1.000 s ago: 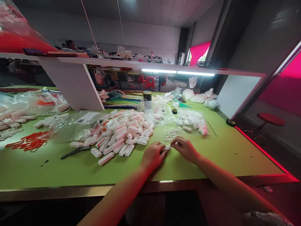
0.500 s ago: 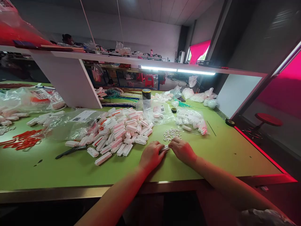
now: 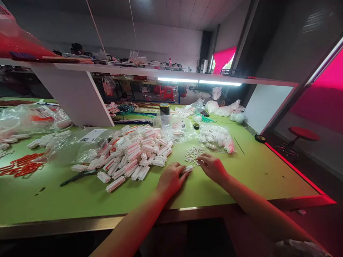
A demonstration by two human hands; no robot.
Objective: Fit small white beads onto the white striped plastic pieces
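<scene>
My left hand (image 3: 171,179) is closed on a white plastic connector housing (image 3: 188,169), keeping it low over the table, with one end sticking out past the thumb and fingers. Just right of it, my right hand (image 3: 214,168) has its fingers curved and slightly apart. Its fingertips are at the near right edge of a small heap of tiny white plastic pieces (image 3: 192,154). Whether a piece is between those fingertips is too small to tell. A large pile of similar white housings (image 3: 139,150) lies left of my left hand.
Black-handled scissors (image 3: 77,176) and orange strips (image 3: 23,164) lie to the left. Clear bags of white parts (image 3: 218,137), a black tape roll (image 3: 259,138) and a dark can (image 3: 164,109) stand around the back and right. A lit shelf (image 3: 177,74) spans above the table.
My right hand first held a tiny piece by the housing, then came against the housing, and now has moved off it to the small heap. My left hand keeps its hold.
</scene>
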